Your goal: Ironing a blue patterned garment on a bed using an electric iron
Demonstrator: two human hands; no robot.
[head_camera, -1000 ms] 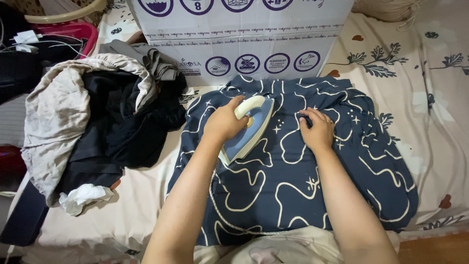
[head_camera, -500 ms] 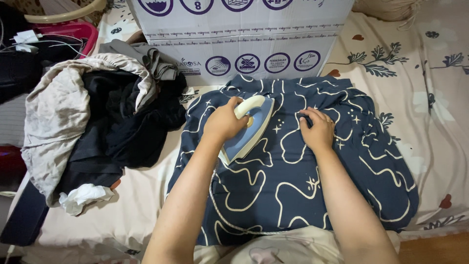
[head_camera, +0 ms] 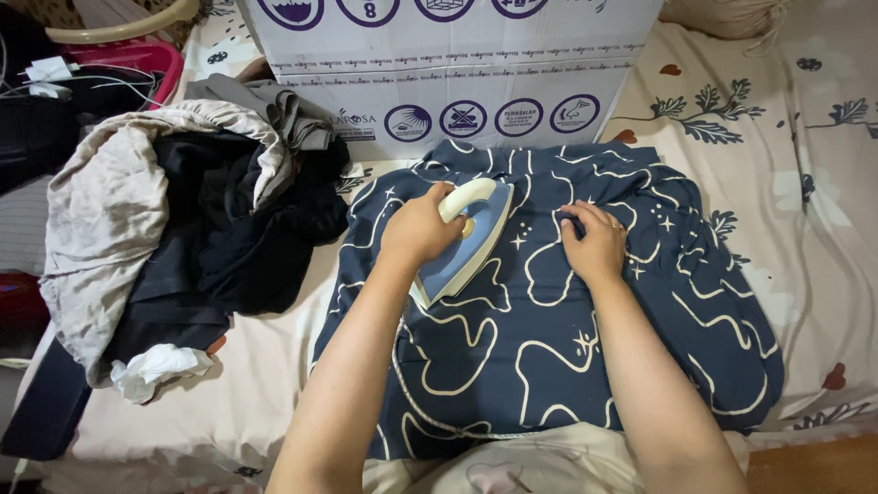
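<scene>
The left hand [head_camera: 419,229] is closed around the white handle of a blue and white iron [head_camera: 464,241]. The iron sits on a dark blue cloth with cream squiggly lines [head_camera: 549,348], spread on the bed [head_camera: 805,183]. The right hand [head_camera: 596,242] presses flat on the cloth, just beside the iron. A pile of black and beige clothes [head_camera: 174,229] lies to the left.

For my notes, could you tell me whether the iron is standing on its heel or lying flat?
Flat: the iron lies soleplate-down on the navy cloth.

A home bedroom: floral bedsheet [head_camera: 805,183], heaped laundry [head_camera: 174,229], cardboard box [head_camera: 457,64]
</scene>
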